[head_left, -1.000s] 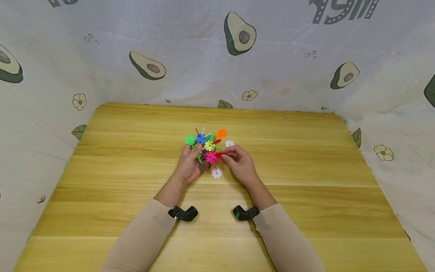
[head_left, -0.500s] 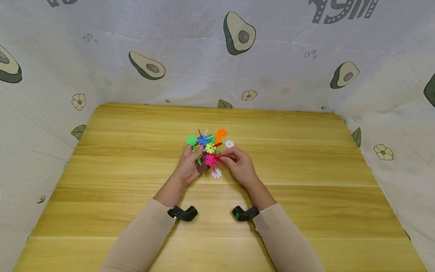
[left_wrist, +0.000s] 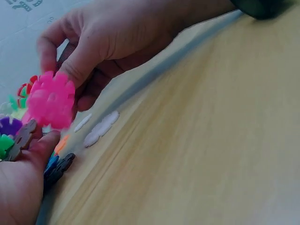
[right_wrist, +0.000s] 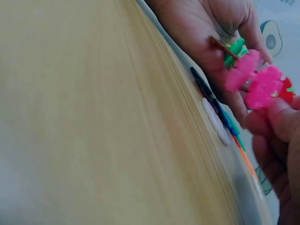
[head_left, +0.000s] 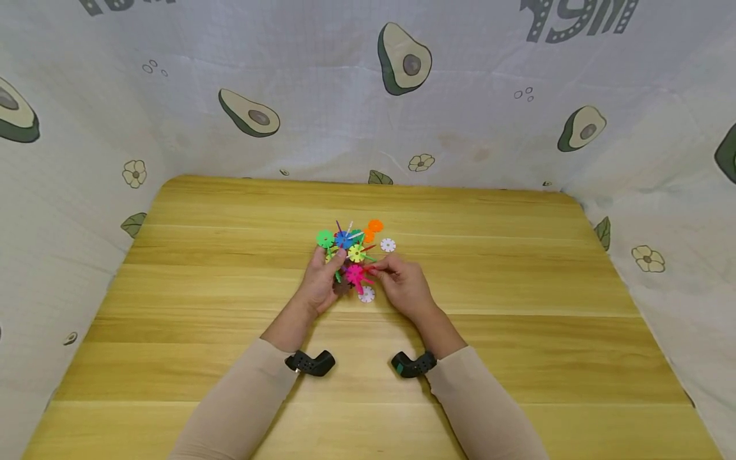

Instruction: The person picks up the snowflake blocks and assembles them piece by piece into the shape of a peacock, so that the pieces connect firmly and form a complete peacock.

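Note:
My left hand [head_left: 318,281] holds a cluster of notched plastic snowflake discs joined edge to edge. A blue disc [head_left: 344,239], a light green disc [head_left: 325,239] and a yellow disc [head_left: 356,253] show on it. On its near side is a pink disc [head_left: 354,275], large in the left wrist view [left_wrist: 51,101]. My right hand [head_left: 407,286] pinches a red disc [right_wrist: 287,89] between thumb and fingers, right at the pink pieces. The left thumb lies over the cluster's left side in the head view; the left fingers are mostly hidden beneath.
Loose discs lie on the wooden table [head_left: 517,358] around the hands: a white disc [head_left: 388,245] to the right, another white disc [head_left: 366,294] nearer, and an orange disc [head_left: 375,225] behind. A patterned cloth [head_left: 322,51] hangs behind the table's far edge.
The cluster has shifted slightly right and tilted, with its pink disc dipping nearer. My right hand has turned a little and moved slightly left, still pinching the red disc.

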Tool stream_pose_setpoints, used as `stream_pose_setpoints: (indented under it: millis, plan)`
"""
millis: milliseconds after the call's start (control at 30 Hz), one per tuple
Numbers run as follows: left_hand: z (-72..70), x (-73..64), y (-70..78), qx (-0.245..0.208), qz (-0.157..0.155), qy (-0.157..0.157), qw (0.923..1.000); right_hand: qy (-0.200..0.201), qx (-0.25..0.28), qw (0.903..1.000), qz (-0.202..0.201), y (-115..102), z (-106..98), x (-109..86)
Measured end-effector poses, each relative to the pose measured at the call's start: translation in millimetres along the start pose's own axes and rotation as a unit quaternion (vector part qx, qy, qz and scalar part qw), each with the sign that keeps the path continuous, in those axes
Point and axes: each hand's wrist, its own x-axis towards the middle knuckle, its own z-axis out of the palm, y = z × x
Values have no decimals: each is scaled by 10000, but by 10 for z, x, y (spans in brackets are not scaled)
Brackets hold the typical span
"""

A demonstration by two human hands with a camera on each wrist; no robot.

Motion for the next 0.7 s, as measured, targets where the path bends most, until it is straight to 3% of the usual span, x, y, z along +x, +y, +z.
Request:
stream_pose_setpoints:
  millis: [100,233,367,467,567,700]
  plan:
    - [-6,-5,-1,-132,81,-100,9998,-47,-70,10000,-31,9,14,-11]
    - [-4,-8,3,-272,-8,-143,9995,132,273,9982,511,4,33,-9]
    - [6,4,11,-353,-77,36,9993,504,646,9917,996,16,51,11]
    - [-5,30,17,-435,65,222,9988,684,607,9891,1153,44,54,24]
    - [-25,53,28,-615,348,465,9964,370,112,9934,1079,68,40,29]
    - [-50,72,40,-885,666,720,9912,-575,-851,9922,710,85,7,32]
